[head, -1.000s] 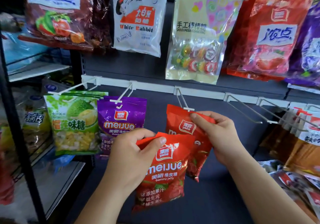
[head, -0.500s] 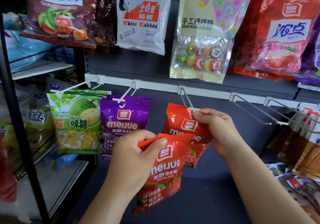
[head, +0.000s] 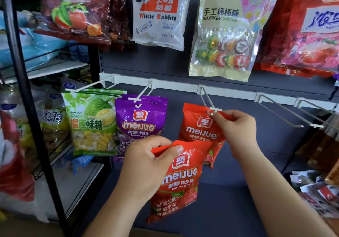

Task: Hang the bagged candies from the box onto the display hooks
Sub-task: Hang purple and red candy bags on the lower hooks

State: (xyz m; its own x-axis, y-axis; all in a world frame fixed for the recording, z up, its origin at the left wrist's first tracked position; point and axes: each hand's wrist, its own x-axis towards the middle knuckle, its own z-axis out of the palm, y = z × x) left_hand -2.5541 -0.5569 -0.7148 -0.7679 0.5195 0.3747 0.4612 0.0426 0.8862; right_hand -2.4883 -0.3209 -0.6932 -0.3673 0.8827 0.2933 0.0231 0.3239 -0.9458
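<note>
Two red Meijue gummy bags are in my hands. My left hand (head: 146, 165) grips the top edge of the nearer red bag (head: 178, 183), low in front of the panel. My right hand (head: 236, 132) pinches the top corner of the other red bag (head: 196, 126) and holds it against the tip of the white display hook (head: 209, 99). Whether that bag's hole is on the hook, I cannot tell. Purple Meijue bags (head: 141, 123) hang on the hook to the left, and green durian candy bags (head: 91, 123) hang beyond them.
Two bare wire hooks (head: 286, 114) stick out at the right. Large candy bags hang in the row above, among them a White Rabbit bag (head: 157, 14). A black shelf post (head: 27, 99) stands at the left. Loose packets (head: 319, 192) lie at the lower right.
My right hand has lifted its red bag slightly, and the top corner now sits at the hook's tip. My left hand keeps its bag in about the same place.
</note>
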